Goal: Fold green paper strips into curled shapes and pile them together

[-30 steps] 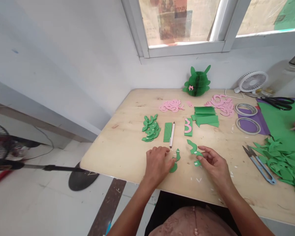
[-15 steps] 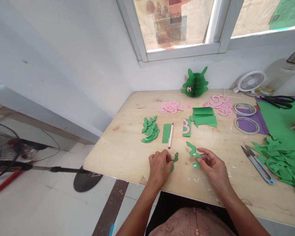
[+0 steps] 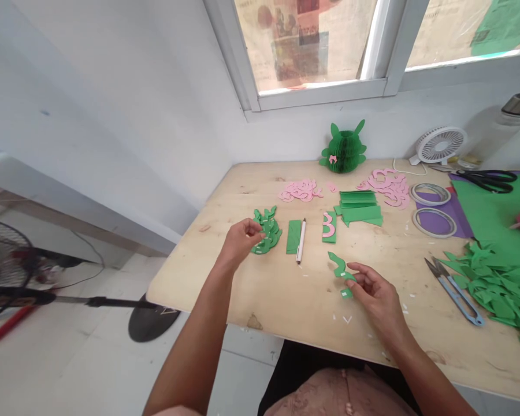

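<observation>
My left hand (image 3: 243, 241) reaches over the pile of curved green paper cutouts (image 3: 268, 238) at the left. Its thumb and fingertips are pinched together at a green cutout, which blends into the pile beneath. Between the thumb and fingers of my right hand (image 3: 379, 293) is a wavy green paper cutout (image 3: 338, 264) with small white patches on it, held low over the table near the front edge. A green paper rectangle (image 3: 293, 237) and a white pen (image 3: 301, 241) lie between the hands. Behind the right hand rests a green card with a pink scalloped piece (image 3: 329, 225).
Pink paper cutouts (image 3: 301, 190) and folded green strips (image 3: 359, 206) lie farther back, before a green honeycomb paper figure (image 3: 343, 151). To the right are tape rolls (image 3: 434, 222), blue thread snips (image 3: 457, 292), green scraps (image 3: 496, 283), black scissors (image 3: 487, 179) and a small white fan (image 3: 441, 144).
My left hand has moved left and away from me, from the table's front middle to the green pile, taking its green cutout along. My right hand has stayed in place.
</observation>
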The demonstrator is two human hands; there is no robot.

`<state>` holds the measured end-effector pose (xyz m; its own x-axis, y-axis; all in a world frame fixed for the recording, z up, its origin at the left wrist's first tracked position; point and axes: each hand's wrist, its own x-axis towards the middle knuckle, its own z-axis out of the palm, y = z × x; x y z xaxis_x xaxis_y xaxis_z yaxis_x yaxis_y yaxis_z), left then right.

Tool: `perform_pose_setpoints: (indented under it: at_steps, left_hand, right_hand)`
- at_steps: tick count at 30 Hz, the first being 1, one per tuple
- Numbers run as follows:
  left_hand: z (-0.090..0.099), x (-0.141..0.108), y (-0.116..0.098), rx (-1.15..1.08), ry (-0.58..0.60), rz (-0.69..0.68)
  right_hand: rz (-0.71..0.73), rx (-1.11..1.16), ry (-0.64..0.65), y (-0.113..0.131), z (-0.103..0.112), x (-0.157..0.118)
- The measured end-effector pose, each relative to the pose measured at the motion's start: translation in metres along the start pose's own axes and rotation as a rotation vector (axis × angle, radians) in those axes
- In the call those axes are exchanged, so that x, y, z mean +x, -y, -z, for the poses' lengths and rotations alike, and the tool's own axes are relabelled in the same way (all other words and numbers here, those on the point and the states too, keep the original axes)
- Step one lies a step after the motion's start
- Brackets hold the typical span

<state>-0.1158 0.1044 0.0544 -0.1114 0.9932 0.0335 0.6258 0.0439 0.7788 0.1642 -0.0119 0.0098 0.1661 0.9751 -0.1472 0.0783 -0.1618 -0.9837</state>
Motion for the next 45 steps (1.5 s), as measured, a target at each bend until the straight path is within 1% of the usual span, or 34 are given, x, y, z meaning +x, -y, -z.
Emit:
perform_pose_setpoints:
  at_steps: [3,5,7,9,10,14,15,17,19,21,24,26,31,33,34,36,39,42,43,45]
  left_hand:
    - [-0.006,0.026,0.009,0.082,-0.045,0.012]
    - [-0.013,0.03,0.013,0.159,-0.088,0.011]
    - [-0.018,0.025,0.015,0.234,-0.138,-0.008]
    - [-0.021,0.01,0.015,0.29,-0.181,-0.051]
    - [-0.023,0.001,0.015,0.309,-0.184,-0.083]
    - [-0.035,-0.033,0.02,0.388,-0.074,-0.276]
    - [-0.038,-0.038,0.023,0.472,-0.033,-0.333]
    - [-0.045,-0.043,0.03,0.604,0.037,-0.396]
    - [-0.05,-0.044,0.037,0.683,0.092,-0.426]
    - [-0.052,-0.043,0.042,0.71,0.109,-0.438]
    - [-0.051,-0.043,0.046,0.691,0.076,-0.442]
    - [-0.05,-0.044,0.047,0.646,0.039,-0.429]
    - [-0.045,-0.051,0.052,0.514,-0.048,-0.356]
    - [-0.043,-0.053,0.054,0.485,-0.061,-0.336]
    - [-0.043,-0.054,0.055,0.477,-0.063,-0.33]
    - [-0.043,-0.055,0.057,0.47,-0.065,-0.322]
    - [-0.044,-0.056,0.057,0.479,-0.054,-0.317]
    - [-0.042,-0.056,0.056,0.498,-0.041,-0.318]
    - [-0.041,-0.056,0.056,0.505,-0.044,-0.321]
    - [-0.039,-0.06,0.053,0.52,-0.065,-0.332]
  right_hand:
    - [0.008,-0.022,-0.001,-0.002,0.001,0.0]
    - [0.008,-0.03,0.002,-0.003,0.002,0.001]
    - [0.014,-0.027,0.002,-0.003,0.002,0.002]
    - [0.026,-0.017,-0.003,-0.001,0.0,0.004]
    - [0.033,-0.008,-0.006,0.0,-0.002,0.006]
    - [0.022,0.05,0.022,0.007,-0.013,0.012]
    - [0.01,0.066,0.029,0.01,-0.016,0.014]
    - [-0.016,0.093,0.034,0.015,-0.023,0.016]
    - [-0.035,0.116,0.031,0.021,-0.031,0.018]
    - [-0.041,0.128,0.032,0.027,-0.039,0.021]
    - [-0.033,0.116,0.047,0.035,-0.057,0.029]
    - [-0.011,0.094,0.079,0.039,-0.072,0.038]
    - [0.023,0.031,0.156,0.044,-0.119,0.068]
    - [0.028,-0.004,0.18,0.044,-0.132,0.076]
    - [0.032,-0.028,0.192,0.044,-0.135,0.078]
    - [0.047,-0.079,0.208,0.043,-0.133,0.077]
    - [0.086,-0.142,0.201,0.042,-0.114,0.068]
    - [0.115,-0.183,0.176,0.042,-0.079,0.05]
    - [0.153,-0.219,0.168,0.041,-0.065,0.042]
    - [0.192,-0.298,0.102,0.035,-0.036,0.025]
